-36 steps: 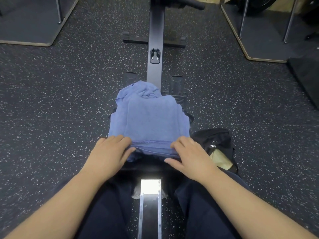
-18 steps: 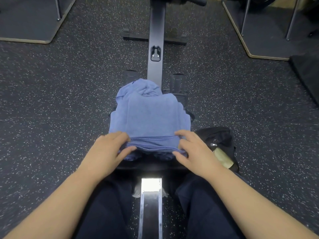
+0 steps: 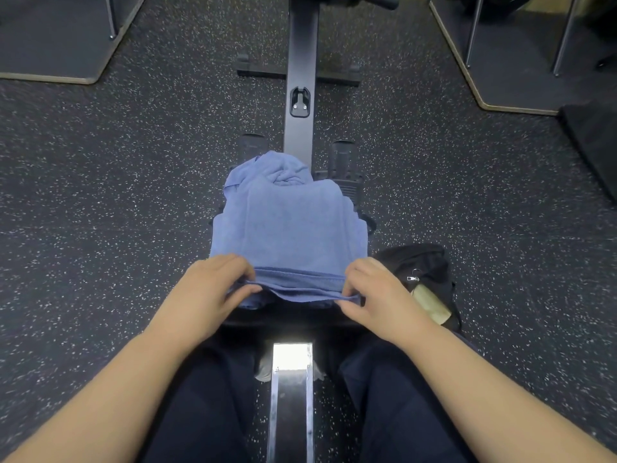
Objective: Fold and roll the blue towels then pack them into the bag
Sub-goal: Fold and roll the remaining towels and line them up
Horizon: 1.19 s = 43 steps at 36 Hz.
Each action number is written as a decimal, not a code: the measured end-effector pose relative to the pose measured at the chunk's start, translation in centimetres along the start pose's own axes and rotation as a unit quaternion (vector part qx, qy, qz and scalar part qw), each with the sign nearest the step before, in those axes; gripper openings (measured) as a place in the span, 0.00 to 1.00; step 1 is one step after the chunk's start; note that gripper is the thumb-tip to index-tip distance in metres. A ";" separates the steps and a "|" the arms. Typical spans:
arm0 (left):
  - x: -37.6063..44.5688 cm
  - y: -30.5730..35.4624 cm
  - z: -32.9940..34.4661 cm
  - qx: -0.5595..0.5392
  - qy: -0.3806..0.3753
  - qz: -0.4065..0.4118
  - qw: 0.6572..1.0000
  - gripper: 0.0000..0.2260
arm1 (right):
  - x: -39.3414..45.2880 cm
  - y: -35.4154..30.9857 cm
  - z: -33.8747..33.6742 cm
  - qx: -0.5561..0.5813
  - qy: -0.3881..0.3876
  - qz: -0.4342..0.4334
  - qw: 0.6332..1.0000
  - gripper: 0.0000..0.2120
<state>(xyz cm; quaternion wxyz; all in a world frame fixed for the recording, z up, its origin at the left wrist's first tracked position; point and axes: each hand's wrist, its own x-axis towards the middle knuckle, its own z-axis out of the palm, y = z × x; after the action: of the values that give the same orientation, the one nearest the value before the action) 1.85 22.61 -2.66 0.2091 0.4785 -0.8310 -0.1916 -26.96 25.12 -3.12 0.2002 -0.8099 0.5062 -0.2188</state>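
Note:
A folded blue towel [image 3: 290, 228] lies on the seat of a rowing machine in front of me, on top of more bunched blue towel [image 3: 280, 168] at its far end. My left hand [image 3: 213, 289] pinches the near left corner of the towel's hem. At the near right corner my right hand [image 3: 377, 292] pinches the hem too, and the edge between them is lifted slightly. A black bag [image 3: 417, 265] sits open on the floor just right of the seat, with something pale yellow inside.
The rowing machine's dark rail [image 3: 300, 78] runs away from me, with footrests [image 3: 344, 158] on either side. A shiny metal rail [image 3: 290, 379] passes between my legs. Speckled rubber floor surrounds it; raised platforms [image 3: 50, 45] stand at the far left and far right.
Both hands have gone from resting on the towel's near edge to pinching its corners and lifting the hem a little. The towel stack has not shifted.

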 end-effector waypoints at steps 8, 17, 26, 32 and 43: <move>0.1 0.6 0.1 0.030 -0.007 -0.042 0.999 0.11 | -0.1 -0.1 -0.1 -0.009 -0.007 0.017 1.000 0.13; 0.7 0.5 0.8 -0.075 -0.025 -0.145 0.986 0.08 | 0.5 -0.2 0.3 -0.017 -0.026 0.084 0.996 0.10; 1.4 0.3 2.3 0.037 -0.035 -0.178 0.983 0.05 | 1.3 -0.7 0.6 0.004 -0.063 0.168 0.984 0.03; 1.5 0.4 2.5 0.155 0.005 -0.116 0.981 0.07 | 1.8 -0.8 1.0 -0.109 -0.015 0.139 0.984 0.04; 1.5 1.6 3.5 0.224 -0.039 0.001 0.974 0.15 | 1.7 -0.8 2.9 -0.125 0.049 0.003 0.991 0.05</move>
<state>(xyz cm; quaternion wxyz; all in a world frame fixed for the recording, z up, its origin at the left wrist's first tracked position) -1.81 22.42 -4.50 0.0646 0.5046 -0.8607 -0.0191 -24.12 24.19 -4.78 0.0733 -0.8151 0.5415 -0.1924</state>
